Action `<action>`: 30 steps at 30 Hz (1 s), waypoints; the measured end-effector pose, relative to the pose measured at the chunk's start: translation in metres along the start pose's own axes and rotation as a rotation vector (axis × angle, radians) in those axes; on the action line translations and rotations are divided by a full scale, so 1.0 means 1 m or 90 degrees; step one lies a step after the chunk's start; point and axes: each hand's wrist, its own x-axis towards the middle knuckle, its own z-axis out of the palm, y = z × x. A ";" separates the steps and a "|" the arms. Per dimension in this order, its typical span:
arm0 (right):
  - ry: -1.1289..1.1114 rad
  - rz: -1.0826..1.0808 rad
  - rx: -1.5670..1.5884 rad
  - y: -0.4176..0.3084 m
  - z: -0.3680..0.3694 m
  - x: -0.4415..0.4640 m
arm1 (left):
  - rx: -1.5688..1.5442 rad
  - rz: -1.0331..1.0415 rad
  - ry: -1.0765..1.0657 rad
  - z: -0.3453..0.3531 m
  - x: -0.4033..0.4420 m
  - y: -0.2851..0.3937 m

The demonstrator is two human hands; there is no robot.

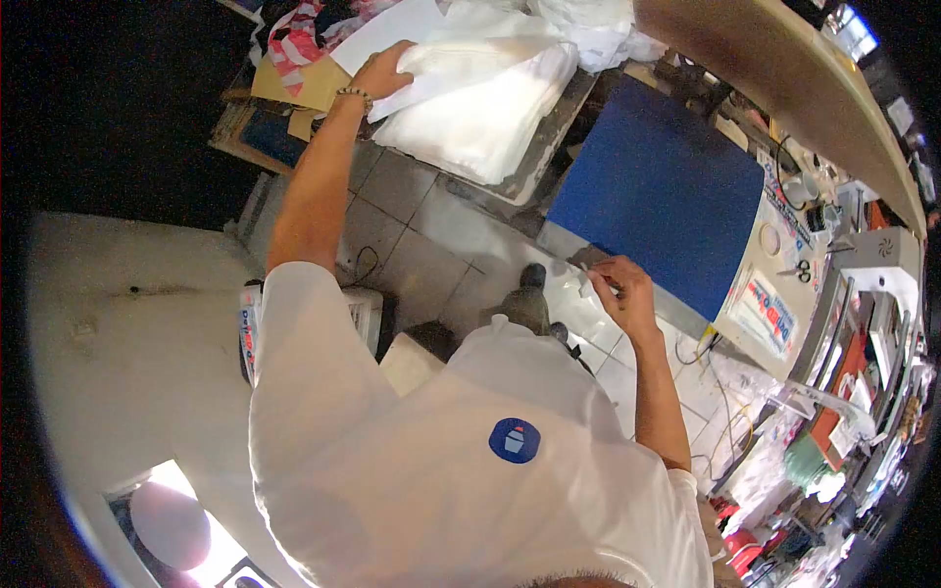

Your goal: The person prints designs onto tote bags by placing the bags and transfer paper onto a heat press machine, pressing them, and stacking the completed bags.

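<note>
At the upper left, my left hand (382, 71) grips the edge of a thin white sheet (431, 80); part of the grip is hidden. Beneath that sheet lies a thick stack of white sheets (475, 132) on a dark-edged board. My right hand (624, 291) is at the near edge of a flat blue panel (667, 186). Its fingers are pinched together on a small white piece (587, 274), too small to name.
Scissors (805, 271) and a tape roll (769, 239) lie on the printed board right of the blue panel. Cables (720, 392) trail over the tiled floor (417, 235). Crumpled clear plastic (593, 29) sits behind the stack. A cluttered bench with equipment (872, 265) runs along the right.
</note>
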 end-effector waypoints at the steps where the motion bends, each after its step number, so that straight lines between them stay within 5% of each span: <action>1: -0.004 0.063 0.024 -0.002 0.001 -0.006 | -0.002 0.007 -0.006 0.001 -0.001 0.003; 10: 0.051 -0.042 -0.064 -0.018 0.009 0.055 | -0.081 0.063 0.125 -0.010 0.037 -0.032; 13: 0.022 -0.016 -0.113 -0.023 0.022 0.127 | -0.129 0.100 0.110 -0.025 0.054 -0.034; 16: 0.088 -0.146 -0.198 -0.018 0.045 0.234 | 0.029 0.300 0.169 -0.056 0.069 -0.016; 19: 0.167 -0.209 -0.254 -0.037 0.056 0.350 | 0.161 0.368 0.154 -0.121 0.086 0.008; 22: 0.279 -0.291 -0.311 -0.059 0.050 0.429 | 0.149 0.249 0.083 -0.206 0.071 0.059; 25: 0.169 -0.351 -0.226 -0.105 0.023 0.453 | 0.085 0.391 0.119 -0.272 0.067 0.070; 27: 0.029 -0.179 -0.102 -0.144 0.011 0.439 | -0.114 0.445 0.040 -0.301 0.063 0.080; 28: 0.012 -0.162 -0.073 -0.152 0.009 0.433 | -0.023 0.504 0.044 -0.320 0.073 0.079; 30: -0.016 -0.122 -0.023 -0.176 0.002 0.413 | 0.047 0.325 0.171 -0.327 0.044 0.110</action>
